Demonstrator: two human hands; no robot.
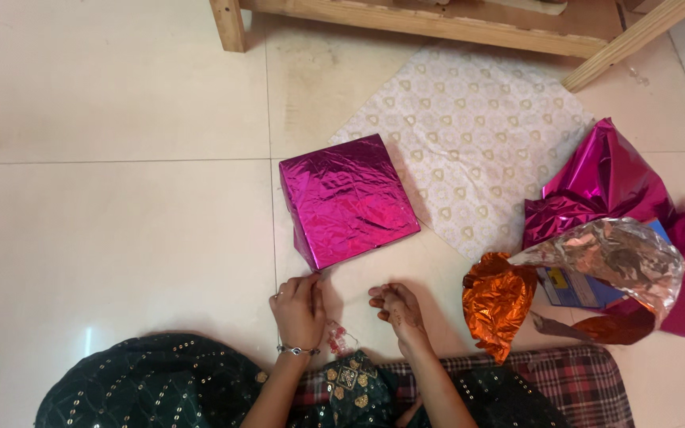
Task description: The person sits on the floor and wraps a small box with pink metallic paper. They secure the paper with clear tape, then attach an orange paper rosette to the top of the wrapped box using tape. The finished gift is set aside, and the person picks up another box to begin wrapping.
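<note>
Lying at frame centre on the floor (120, 222), the magenta foil-wrapped box (348, 198) sits just above the left hand (299, 309), nearer than the right hand (398, 309); both grips loosely curled, empty.

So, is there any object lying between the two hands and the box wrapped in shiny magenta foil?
Nothing visible does. The left hand and right hand are just below the magenta foil-wrapped box, with only bare cream floor tile between them.

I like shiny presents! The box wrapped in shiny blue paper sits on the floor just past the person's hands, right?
Not quite: the wrapped box is shiny pink, not blue. The head view shows it on the floor just past the left hand and right hand.
</note>
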